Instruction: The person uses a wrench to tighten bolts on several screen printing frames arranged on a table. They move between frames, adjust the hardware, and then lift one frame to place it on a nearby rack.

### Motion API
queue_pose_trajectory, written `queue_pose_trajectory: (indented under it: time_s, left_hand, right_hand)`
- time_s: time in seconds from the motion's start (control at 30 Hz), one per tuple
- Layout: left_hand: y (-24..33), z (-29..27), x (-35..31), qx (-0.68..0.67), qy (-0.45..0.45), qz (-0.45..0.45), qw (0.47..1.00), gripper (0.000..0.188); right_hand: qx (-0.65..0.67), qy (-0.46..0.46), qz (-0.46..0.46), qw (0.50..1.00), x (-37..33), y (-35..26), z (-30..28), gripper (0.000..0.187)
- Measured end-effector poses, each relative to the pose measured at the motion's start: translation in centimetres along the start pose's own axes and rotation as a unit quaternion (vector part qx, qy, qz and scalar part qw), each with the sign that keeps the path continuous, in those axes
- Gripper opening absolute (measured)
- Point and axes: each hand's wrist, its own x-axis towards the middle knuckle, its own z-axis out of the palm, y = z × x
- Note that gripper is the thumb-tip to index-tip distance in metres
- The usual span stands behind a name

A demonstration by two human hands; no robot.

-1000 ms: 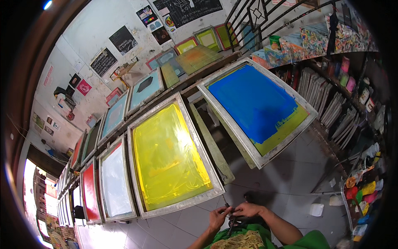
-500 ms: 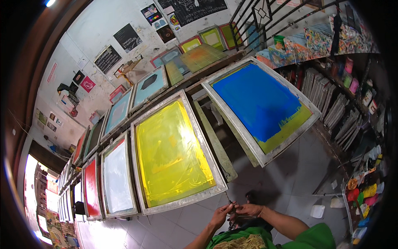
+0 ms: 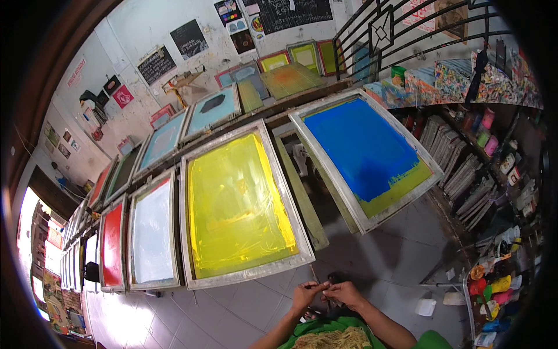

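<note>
My left hand (image 3: 306, 292) and my right hand (image 3: 345, 292) meet close to my chest at the bottom of the view. Their fingertips pinch a small thin object (image 3: 323, 285) between them; it is too small to identify. A thin stick-like piece (image 3: 314, 272) points up from the hands. Just beyond them lies a large printing screen with yellow mesh (image 3: 235, 203) in a pale frame. To its right a screen coated blue (image 3: 366, 148) tilts up. My green sleeves show at the lower edge.
A row of framed screens, white (image 3: 152, 230), red (image 3: 111, 244) and others, runs off to the left. Shelves with paint pots (image 3: 494, 288) stand at the right. A black metal railing (image 3: 407, 29) rises at the back right. Grey floor tiles (image 3: 226, 314) lie below.
My hands stay together near my chest, fingers working on the small object. The view has shifted slightly, so the screens sit a little differently in the frame.
</note>
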Motion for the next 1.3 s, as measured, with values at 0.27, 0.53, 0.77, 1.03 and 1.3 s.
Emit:
queue_pose_trajectory:
  time_s: [0.27, 0.53, 0.77, 1.03, 1.3]
  left_hand:
    - [-0.1, -0.2, -0.7, -0.137, -0.006, -0.002, 0.991, 0.026]
    - [-1.7, -2.1, 0.9, -0.184, -0.141, 0.014, 0.973, 0.027]
    - [-2.8, -1.8, 1.0, -0.139, -0.132, 0.083, 0.978, 0.037]
    - [-0.4, -1.9, -1.4, -0.101, -0.003, 0.074, 0.992, 0.030]
    - [-2.0, -1.8, 0.0, -0.223, -0.100, -0.002, 0.970, 0.042]
  right_hand:
    - [0.012, -0.040, -0.039, 0.998, 0.2, -0.8, 1.0, 0.025]
    - [-0.070, -0.225, 0.080, 0.969, 0.7, -3.2, 0.0, 0.039]
    - [-0.610, 0.134, -0.051, 0.779, -2.6, -5.9, 8.8, 0.030]
    - [-0.254, -0.156, -0.078, 0.951, -0.5, -5.5, 3.4, 0.037]
    - [-0.057, -0.053, -0.030, 0.997, 2.4, 2.1, 3.5, 0.052]
